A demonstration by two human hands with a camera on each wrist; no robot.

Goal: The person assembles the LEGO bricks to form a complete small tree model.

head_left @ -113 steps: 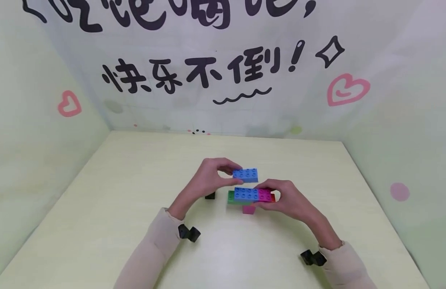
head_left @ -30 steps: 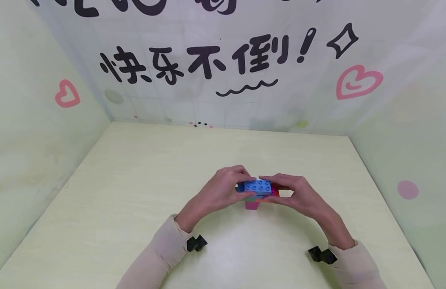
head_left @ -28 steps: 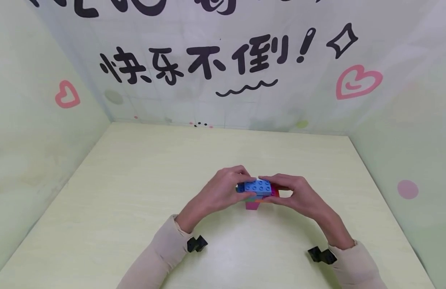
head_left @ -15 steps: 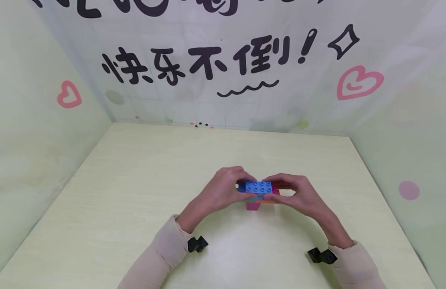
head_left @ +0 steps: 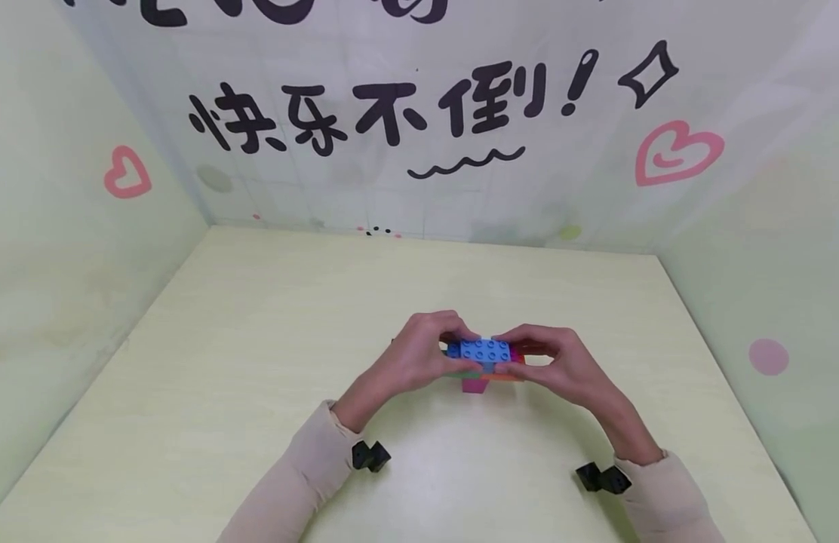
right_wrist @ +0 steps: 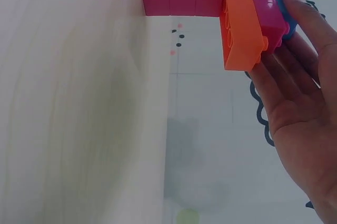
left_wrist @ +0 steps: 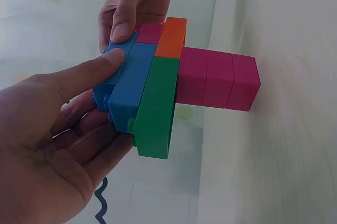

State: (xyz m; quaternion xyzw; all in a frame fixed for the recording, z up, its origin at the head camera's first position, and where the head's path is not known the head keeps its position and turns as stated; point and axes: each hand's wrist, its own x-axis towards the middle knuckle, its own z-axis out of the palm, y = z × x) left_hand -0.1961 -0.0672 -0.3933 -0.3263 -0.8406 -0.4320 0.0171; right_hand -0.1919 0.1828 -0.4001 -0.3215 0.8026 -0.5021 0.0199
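Observation:
Both hands meet at a stack of toy building bricks in the middle of the table. My left hand pinches the left part of the top blue brick between thumb and fingers. From the other side, my right hand grips the same brick's right part. Under it, another blue brick and a magenta brick sit side by side. Below those lie a green brick and an orange brick. A magenta column of stacked bricks supports them, its foot at the table.
The pale table has walls at its back and both sides, with black writing on the back one. Black blocks sit by the left cuff, and similar black blocks by the right cuff.
Earlier, my left hand held the blue brick apart, behind the stack. It now sits on top, with both hands on it. Over the last second the hands have hardly moved.

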